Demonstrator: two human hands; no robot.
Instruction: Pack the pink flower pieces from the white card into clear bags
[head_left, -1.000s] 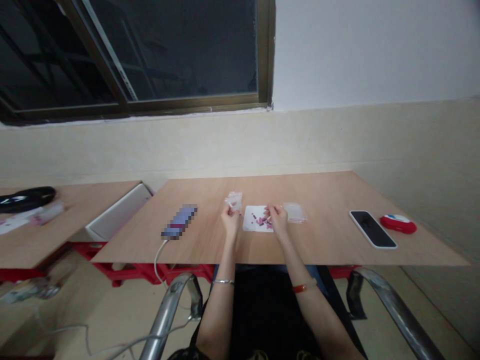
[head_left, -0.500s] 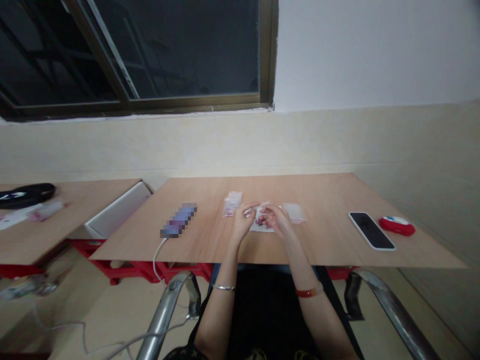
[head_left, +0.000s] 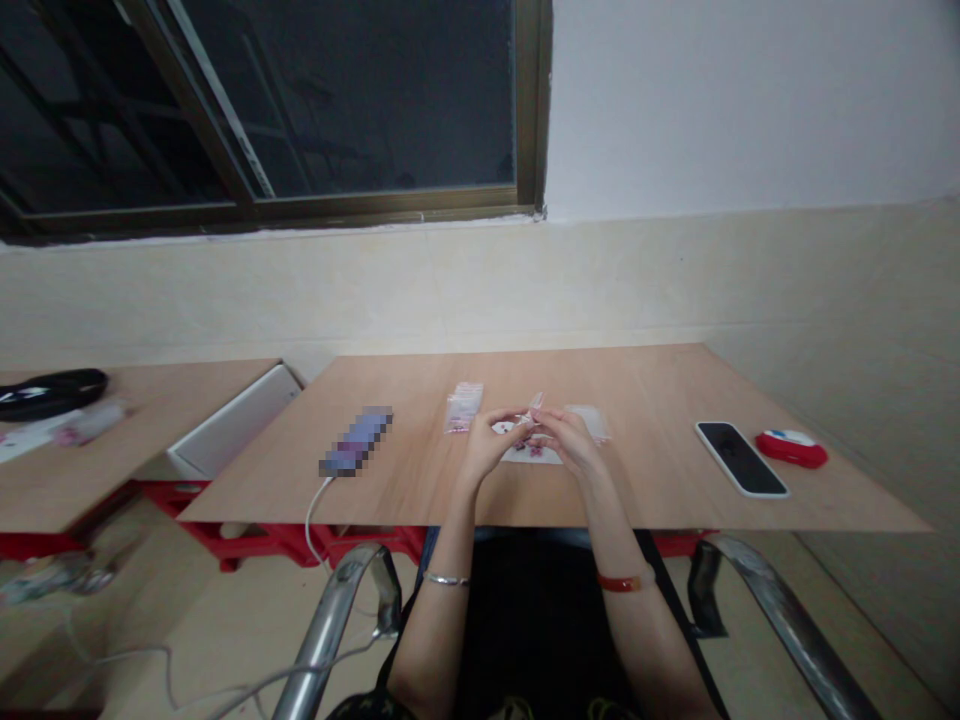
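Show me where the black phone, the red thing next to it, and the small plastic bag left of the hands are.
black phone [head_left: 741, 458], head view, middle of its dark screen.
red thing [head_left: 792, 450], head view, middle of its red body.
small plastic bag [head_left: 463, 407], head view, centre of the clear bag.

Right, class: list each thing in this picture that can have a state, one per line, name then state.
left hand: raised over the white sheet, fingertips pinching a small clear bag
right hand: fingertips meeting the left hand's at that bag
small clear bag: held up between both hands
white sheet: flat, pink bits on it
phone: screen dark, face up
window: dark
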